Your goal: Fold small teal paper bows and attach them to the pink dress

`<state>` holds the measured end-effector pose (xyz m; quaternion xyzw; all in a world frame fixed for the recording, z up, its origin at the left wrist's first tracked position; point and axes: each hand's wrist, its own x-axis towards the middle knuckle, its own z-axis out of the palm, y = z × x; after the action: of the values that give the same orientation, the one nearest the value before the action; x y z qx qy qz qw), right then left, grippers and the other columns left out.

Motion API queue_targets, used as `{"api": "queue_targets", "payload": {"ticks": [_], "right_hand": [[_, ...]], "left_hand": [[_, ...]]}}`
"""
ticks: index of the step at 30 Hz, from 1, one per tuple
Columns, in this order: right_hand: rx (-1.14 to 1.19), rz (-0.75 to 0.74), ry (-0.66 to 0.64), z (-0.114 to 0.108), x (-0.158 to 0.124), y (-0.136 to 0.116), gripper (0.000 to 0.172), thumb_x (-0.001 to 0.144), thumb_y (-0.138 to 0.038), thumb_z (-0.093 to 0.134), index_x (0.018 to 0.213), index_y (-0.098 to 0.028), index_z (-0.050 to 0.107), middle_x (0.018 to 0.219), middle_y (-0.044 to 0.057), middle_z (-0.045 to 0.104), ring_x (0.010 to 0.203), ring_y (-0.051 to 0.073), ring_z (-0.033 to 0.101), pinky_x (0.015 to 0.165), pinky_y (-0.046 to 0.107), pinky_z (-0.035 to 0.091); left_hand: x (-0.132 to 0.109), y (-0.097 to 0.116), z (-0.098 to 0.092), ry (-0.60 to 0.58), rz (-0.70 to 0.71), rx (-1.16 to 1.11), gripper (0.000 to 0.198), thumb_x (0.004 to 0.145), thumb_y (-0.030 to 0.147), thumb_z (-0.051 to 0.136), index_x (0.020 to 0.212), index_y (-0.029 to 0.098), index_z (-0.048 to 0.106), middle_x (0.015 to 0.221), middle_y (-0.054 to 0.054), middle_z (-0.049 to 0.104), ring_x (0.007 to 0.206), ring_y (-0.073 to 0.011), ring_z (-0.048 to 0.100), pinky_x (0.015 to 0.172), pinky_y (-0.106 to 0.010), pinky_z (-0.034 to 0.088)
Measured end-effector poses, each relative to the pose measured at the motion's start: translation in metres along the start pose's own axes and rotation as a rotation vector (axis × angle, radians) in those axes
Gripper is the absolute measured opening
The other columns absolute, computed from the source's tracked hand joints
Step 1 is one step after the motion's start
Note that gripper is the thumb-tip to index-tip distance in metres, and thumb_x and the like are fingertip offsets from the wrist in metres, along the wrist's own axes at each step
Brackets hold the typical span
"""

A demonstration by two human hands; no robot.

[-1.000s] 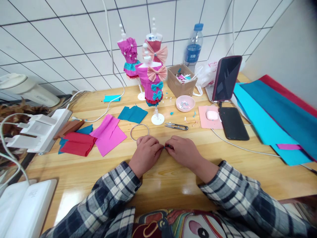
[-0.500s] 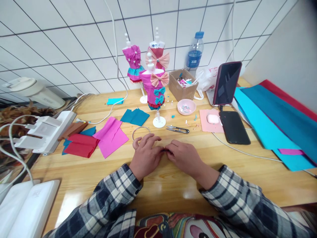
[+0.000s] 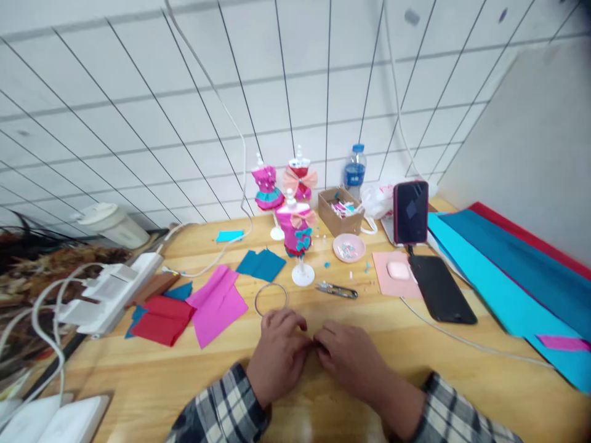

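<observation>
My left hand (image 3: 282, 355) and my right hand (image 3: 353, 357) meet fingertip to fingertip low over the table, both pinched closed. Whatever sits between the fingertips is too small and hidden to make out. A thin ring (image 3: 272, 283) lies just beyond my left fingers. Thread snips (image 3: 338, 290) rest a little past my right hand. Behind them stands a small dress form (image 3: 295, 229) in magenta with peach and teal bows. Two more dressed forms, one with a magenta top and teal frill (image 3: 268, 191) and one with a large peach bow (image 3: 300, 179), stand behind it.
Magenta (image 3: 220, 307), red (image 3: 164, 320) and teal (image 3: 261, 264) crepe pieces lie left. A pink bowl (image 3: 349, 258), cardboard box (image 3: 329, 216), water bottle (image 3: 354, 172), propped phone (image 3: 410, 212) and black phone (image 3: 442, 289) are right. A power strip (image 3: 124, 295) borders the left.
The view has tilted upward, so the table and hands sit lower in the picture. Both hands stay pinched together at much the same spot on the table.
</observation>
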<state>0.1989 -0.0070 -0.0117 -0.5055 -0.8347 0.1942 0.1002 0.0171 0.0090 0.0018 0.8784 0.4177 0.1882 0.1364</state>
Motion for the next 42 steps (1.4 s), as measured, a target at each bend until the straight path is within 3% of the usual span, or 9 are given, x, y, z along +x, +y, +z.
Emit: {"api": "queue_targets", "payload": {"ticks": [5,10,16,20,25,32,37,39,42], "right_hand": [[0.078,-0.034,0.045,0.003,0.006,0.009,0.015,0.083,-0.019,0.053,0.088,-0.026,0.065,0.086,0.0,0.066,0.08,0.017,0.063,0.066,0.026,0.041],[0.211,0.079,0.183,-0.029,0.0,0.051,0.013,0.082,-0.025,0.058,0.092,-0.028,0.067,0.096,0.003,0.066,0.092,0.019,0.061,0.081,0.029,0.046],[0.216,0.166,0.138,-0.054,-0.014,0.089,0.018,0.079,-0.023,0.06,0.095,-0.024,0.067,0.101,0.006,0.065,0.102,0.022,0.057,0.089,0.035,0.043],[0.181,0.172,0.096,-0.053,-0.013,0.084,0.024,0.074,-0.02,0.061,0.097,-0.022,0.067,0.099,0.005,0.065,0.101,0.022,0.056,0.089,0.033,0.042],[0.111,0.232,0.096,-0.052,-0.01,0.081,0.023,0.075,-0.018,0.056,0.096,-0.02,0.065,0.097,0.005,0.063,0.099,0.02,0.057,0.086,0.03,0.042],[-0.053,0.27,0.063,-0.04,-0.002,0.075,0.015,0.084,-0.02,0.049,0.085,-0.02,0.064,0.091,0.004,0.062,0.089,0.02,0.06,0.07,0.028,0.04],[-0.208,0.233,0.054,-0.028,0.001,0.07,0.029,0.081,0.0,0.04,0.09,-0.014,0.064,0.095,0.011,0.062,0.092,0.024,0.058,0.078,0.034,0.042],[-0.113,0.232,0.13,-0.025,0.004,0.061,0.028,0.08,0.0,0.042,0.09,-0.015,0.063,0.095,0.011,0.062,0.093,0.024,0.057,0.081,0.036,0.042],[0.404,0.249,0.218,-0.021,0.01,0.037,0.013,0.083,-0.013,0.05,0.083,-0.018,0.062,0.089,0.006,0.063,0.083,0.018,0.058,0.076,0.03,0.045]], "left_hand": [[-0.005,-0.006,0.005,0.115,-0.03,-0.041,0.021,0.072,0.01,0.058,0.073,0.025,0.072,0.091,-0.007,0.062,0.093,-0.0238,0.055,0.081,-0.041,0.048],[-0.006,-0.02,0.002,0.245,-0.025,-0.113,0.018,0.077,0.014,0.057,0.078,0.025,0.071,0.095,-0.009,0.066,0.093,-0.023,0.061,0.08,-0.038,0.055],[-0.003,-0.023,-0.001,0.253,-0.076,-0.286,0.013,0.082,0.024,0.061,0.08,0.026,0.074,0.077,-0.005,0.072,0.089,-0.0216,0.065,0.081,-0.038,0.056],[0.0,-0.022,-0.002,0.201,-0.105,-0.264,0.015,0.083,0.027,0.061,0.077,0.024,0.074,0.075,-0.006,0.068,0.076,-0.0194,0.065,0.067,-0.033,0.057],[0.001,-0.026,0.0,0.218,-0.136,-0.262,0.015,0.084,0.028,0.059,0.08,0.023,0.072,0.098,-0.008,0.072,0.097,-0.0228,0.066,0.083,-0.038,0.057],[0.004,-0.018,0.004,0.183,-0.119,-0.335,0.015,0.085,0.026,0.057,0.075,0.02,0.067,0.079,-0.005,0.071,0.074,-0.0154,0.067,0.067,-0.024,0.055],[0.001,-0.019,0.003,0.173,-0.177,-0.334,0.016,0.084,0.027,0.057,0.074,0.02,0.067,0.071,-0.004,0.069,0.07,-0.0163,0.065,0.064,-0.025,0.052],[0.002,-0.02,0.002,0.197,-0.285,-0.343,0.017,0.081,0.03,0.059,0.071,0.019,0.068,0.069,-0.004,0.069,0.067,-0.0178,0.065,0.063,-0.026,0.051],[0.007,-0.018,0.001,0.261,-0.524,-0.478,0.019,0.077,0.034,0.062,0.07,0.019,0.07,0.068,-0.004,0.071,0.067,-0.0195,0.066,0.062,-0.027,0.051]]}}
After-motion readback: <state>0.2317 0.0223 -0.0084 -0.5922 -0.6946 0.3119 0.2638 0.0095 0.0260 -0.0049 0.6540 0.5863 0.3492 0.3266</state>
